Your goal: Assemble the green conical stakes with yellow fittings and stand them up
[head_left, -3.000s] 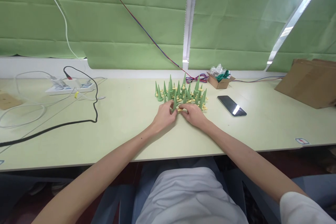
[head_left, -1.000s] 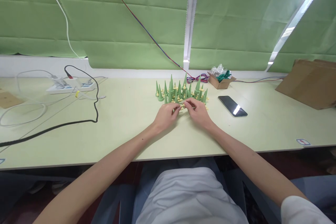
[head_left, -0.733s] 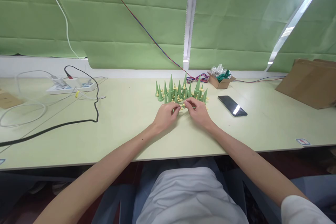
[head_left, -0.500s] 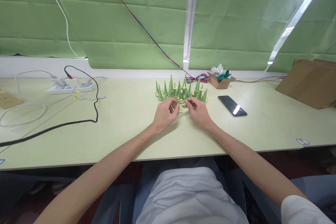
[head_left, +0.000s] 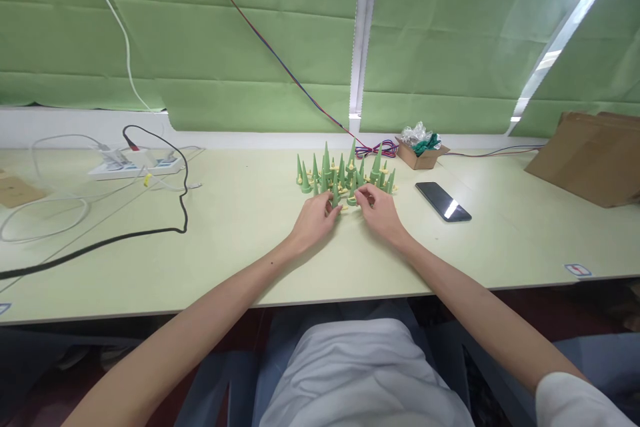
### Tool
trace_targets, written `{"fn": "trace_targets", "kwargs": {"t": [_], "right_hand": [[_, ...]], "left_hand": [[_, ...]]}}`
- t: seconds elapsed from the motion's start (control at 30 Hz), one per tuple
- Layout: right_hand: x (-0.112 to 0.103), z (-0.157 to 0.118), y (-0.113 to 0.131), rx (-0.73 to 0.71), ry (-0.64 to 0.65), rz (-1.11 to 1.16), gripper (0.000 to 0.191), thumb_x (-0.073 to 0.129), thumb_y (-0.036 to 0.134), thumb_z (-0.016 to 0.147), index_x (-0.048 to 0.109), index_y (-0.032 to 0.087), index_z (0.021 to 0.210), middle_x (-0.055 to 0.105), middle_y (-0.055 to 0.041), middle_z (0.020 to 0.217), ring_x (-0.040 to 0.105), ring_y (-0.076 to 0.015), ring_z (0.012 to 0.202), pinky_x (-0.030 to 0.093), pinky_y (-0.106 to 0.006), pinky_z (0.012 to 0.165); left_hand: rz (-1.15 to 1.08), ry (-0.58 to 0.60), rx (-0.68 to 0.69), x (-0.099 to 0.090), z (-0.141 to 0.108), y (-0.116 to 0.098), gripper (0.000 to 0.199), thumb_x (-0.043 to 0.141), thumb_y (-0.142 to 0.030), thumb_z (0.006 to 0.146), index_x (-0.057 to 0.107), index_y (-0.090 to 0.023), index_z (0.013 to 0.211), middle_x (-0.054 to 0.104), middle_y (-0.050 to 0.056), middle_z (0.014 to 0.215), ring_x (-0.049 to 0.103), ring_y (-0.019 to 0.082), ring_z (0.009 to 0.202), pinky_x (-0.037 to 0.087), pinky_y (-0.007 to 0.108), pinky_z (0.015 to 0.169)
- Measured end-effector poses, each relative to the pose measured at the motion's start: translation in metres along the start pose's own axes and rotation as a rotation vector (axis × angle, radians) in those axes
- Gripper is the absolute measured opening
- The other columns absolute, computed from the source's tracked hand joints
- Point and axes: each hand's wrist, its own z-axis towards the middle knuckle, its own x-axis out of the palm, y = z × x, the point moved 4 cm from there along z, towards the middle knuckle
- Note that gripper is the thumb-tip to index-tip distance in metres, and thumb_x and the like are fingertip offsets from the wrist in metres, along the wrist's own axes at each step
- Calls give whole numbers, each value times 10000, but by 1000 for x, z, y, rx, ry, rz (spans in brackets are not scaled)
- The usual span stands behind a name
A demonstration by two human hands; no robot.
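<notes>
A cluster of pointed green cones (head_left: 326, 163) with small yellow pieces on them stands upright on the table in front of me. My left hand (head_left: 314, 220) is at the cluster's near edge, its thumb and fingers closed around a small green cone (head_left: 335, 197). To its right, my right hand (head_left: 380, 213) pinches beside another short green cone (head_left: 352, 200); what lies between those fingertips is too small to make out. A little yellow piece (head_left: 344, 208) shows between the two hands.
A black phone (head_left: 443, 202) lies right of the cones. Behind it sits a small cardboard box (head_left: 421, 157) with crumpled plastic. Bundled wires (head_left: 375, 149) rest near the wall. On the left are a power strip (head_left: 135, 167) and a black cable (head_left: 185, 213); cardboard (head_left: 590, 160) stands far right.
My left hand has dropped slightly and its thumb and fingers have parted around a small green cone that now shows between them. My right hand has barely shifted.
</notes>
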Motion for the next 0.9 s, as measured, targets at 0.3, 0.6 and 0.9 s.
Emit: {"fn": "trace_targets", "kwargs": {"t": [0.3, 0.6, 0.9], "right_hand": [[1, 1, -2, 27, 23, -79, 197, 478, 314, 929, 559, 204, 787, 659, -27, 763, 557, -166, 652, 400, -288, 665], [2, 2, -6, 37, 49, -133, 189, 481, 299, 918, 567, 203, 780, 665, -28, 754, 568, -170, 654, 404, -296, 684], [5, 1, -4, 15, 85, -119, 189, 479, 291, 917, 591, 199, 795, 666, -27, 752, 555, -163, 644, 397, -289, 659]], "left_hand": [[-22, 4, -30, -1, 1, 0, 217, 544, -302, 895, 484, -199, 713, 629, 30, 718, 566, 190, 668, 378, 310, 625], [-52, -31, -50, -1, 2, 1, 223, 551, -323, 888, 485, -196, 715, 625, 23, 726, 563, 173, 642, 385, 307, 617], [-94, -25, -37, 0, 1, -1, 252, 513, -355, 918, 514, -193, 724, 640, 34, 735, 554, 169, 641, 388, 304, 612]]}}
